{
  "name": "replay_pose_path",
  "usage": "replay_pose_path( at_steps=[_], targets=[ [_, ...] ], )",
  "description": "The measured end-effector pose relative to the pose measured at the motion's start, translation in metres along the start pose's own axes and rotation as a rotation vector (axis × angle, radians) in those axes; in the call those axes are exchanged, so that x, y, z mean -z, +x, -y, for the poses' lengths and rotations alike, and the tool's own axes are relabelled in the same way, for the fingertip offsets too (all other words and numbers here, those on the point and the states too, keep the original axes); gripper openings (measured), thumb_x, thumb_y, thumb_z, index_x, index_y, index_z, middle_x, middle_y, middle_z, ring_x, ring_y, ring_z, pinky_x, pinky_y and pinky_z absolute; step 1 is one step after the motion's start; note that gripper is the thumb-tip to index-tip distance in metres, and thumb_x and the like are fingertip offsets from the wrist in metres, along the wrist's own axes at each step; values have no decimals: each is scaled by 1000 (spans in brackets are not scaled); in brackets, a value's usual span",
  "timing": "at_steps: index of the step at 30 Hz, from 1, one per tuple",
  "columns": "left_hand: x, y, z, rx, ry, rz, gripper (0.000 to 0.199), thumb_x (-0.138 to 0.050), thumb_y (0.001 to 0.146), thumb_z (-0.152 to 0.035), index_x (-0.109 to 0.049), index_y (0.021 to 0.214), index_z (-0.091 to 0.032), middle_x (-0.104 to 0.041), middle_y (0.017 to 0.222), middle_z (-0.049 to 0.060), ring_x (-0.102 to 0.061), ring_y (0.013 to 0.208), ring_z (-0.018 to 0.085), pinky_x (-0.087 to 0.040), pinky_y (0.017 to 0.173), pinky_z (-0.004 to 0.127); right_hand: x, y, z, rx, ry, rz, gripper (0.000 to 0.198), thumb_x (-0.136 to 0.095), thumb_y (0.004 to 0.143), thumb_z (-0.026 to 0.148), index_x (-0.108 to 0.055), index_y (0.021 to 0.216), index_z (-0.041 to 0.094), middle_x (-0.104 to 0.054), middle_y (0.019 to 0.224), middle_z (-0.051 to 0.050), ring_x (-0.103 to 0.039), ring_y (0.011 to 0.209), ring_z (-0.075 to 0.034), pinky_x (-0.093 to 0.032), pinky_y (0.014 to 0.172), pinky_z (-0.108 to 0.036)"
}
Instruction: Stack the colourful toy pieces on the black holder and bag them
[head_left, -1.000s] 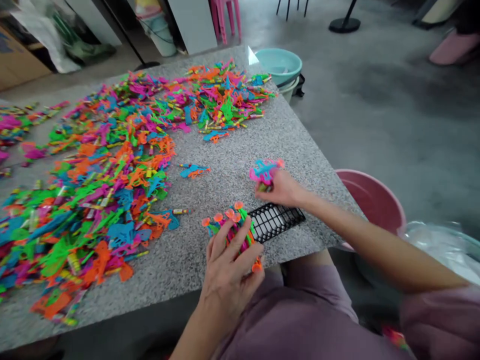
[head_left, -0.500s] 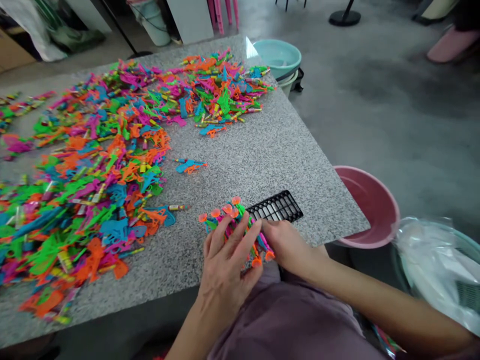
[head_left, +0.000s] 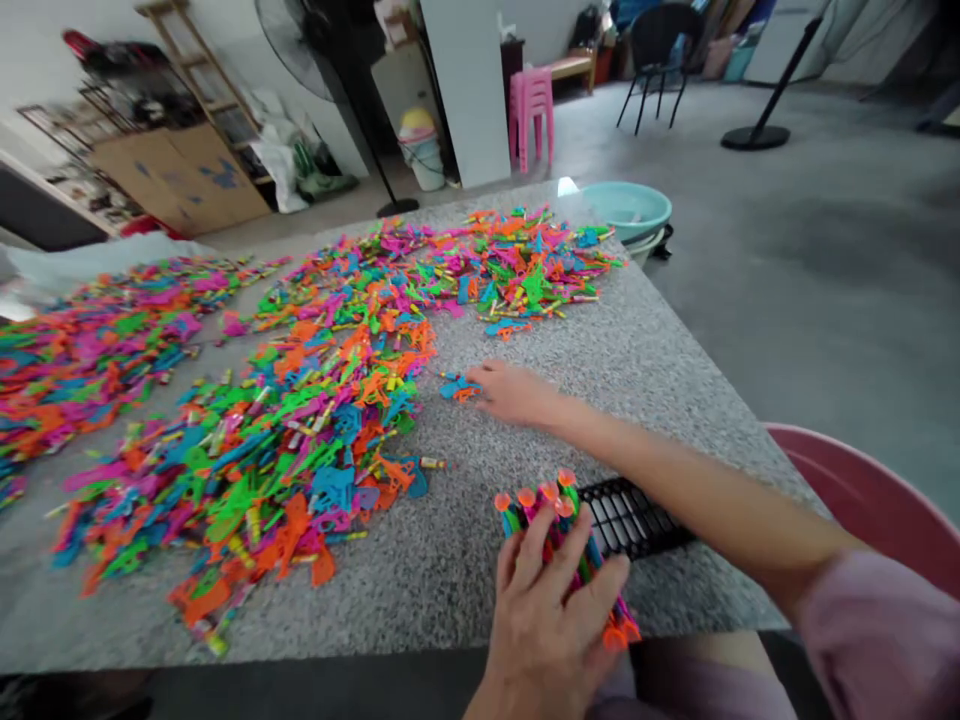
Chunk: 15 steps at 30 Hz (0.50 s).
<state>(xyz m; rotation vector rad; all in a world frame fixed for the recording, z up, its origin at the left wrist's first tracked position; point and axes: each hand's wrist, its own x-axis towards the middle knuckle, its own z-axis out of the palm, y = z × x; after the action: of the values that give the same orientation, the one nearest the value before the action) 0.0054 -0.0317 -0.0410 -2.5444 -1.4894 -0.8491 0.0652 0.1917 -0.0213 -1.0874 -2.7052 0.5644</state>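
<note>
My left hand [head_left: 551, 600] lies over a bundle of colourful suction-cup darts [head_left: 551, 497] at the table's near edge, fingers curved over them. Orange cups stick out beyond the fingertips and below the palm; the middle of the bundle is hidden. Part of the bundle overlaps a black slotted plastic tray [head_left: 630, 515]. My right arm stretches across the tray. Farther up the table, my right hand [head_left: 514, 392] has its curled fingertips at the right end of a blue and orange toy gun [head_left: 456, 387], which lies on the stone surface.
Large heaps of bright plastic toy guns [head_left: 300, 420] cover the left and far parts of the speckled table [head_left: 622, 380]. Right of the table is a pink tub [head_left: 862, 490]; light-blue basins [head_left: 626, 205] stand past its far corner. Behind are a fan and pink stools [head_left: 531, 110].
My right hand has left the bundle and reached forward to the single toy gun. My left hand stays on the darts. The head view has tilted up and turned left.
</note>
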Motion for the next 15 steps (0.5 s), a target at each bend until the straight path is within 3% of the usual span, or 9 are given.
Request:
replay_pose_path(
  at_steps=[3,5,7,11,15],
  targets=[
    [-16,-4,-1,34,14,-172,28,-50,93,-44,-71,110,-34,-66,129,-1,-46,132,25,-35,101,36,-21,67,12,121,9,-64,25,-52,92,12,-61,115,16,-60,123,-7,-55,109,-15,-43,79,-20],
    [-23,-6,-1,71,36,-253,19,-56,92,-35,-72,102,-37,-68,124,-5,-48,131,22,-33,104,34,-32,87,5,197,25,-56,19,-48,90,6,-65,95,13,-64,111,0,-54,104,-6,-38,77,-13],
    [-22,-6,0,64,46,-217,20,-60,90,-29,-72,102,-38,-68,124,-7,-48,132,20,-33,105,33,-34,88,-15,228,44,-17,20,-48,87,2,-61,73,10,-65,94,4,-53,96,-1,-35,72,-10],
    [-7,-3,5,-1,-14,-36,29,-54,93,-41,-69,116,-35,-65,130,-1,-47,132,24,-36,101,34,-16,46,-72,160,85,54,25,-54,80,-4,-55,59,9,-64,84,2,-53,91,-3,-35,72,-12],
    [-3,-1,7,7,-89,-65,33,-54,91,-45,-69,116,-31,-65,130,4,-48,132,28,-35,101,37,-1,-39,-111,-20,102,35,15,-57,81,-2,-64,80,11,-65,83,-2,-55,76,-7,-39,70,-18]
  ],
)
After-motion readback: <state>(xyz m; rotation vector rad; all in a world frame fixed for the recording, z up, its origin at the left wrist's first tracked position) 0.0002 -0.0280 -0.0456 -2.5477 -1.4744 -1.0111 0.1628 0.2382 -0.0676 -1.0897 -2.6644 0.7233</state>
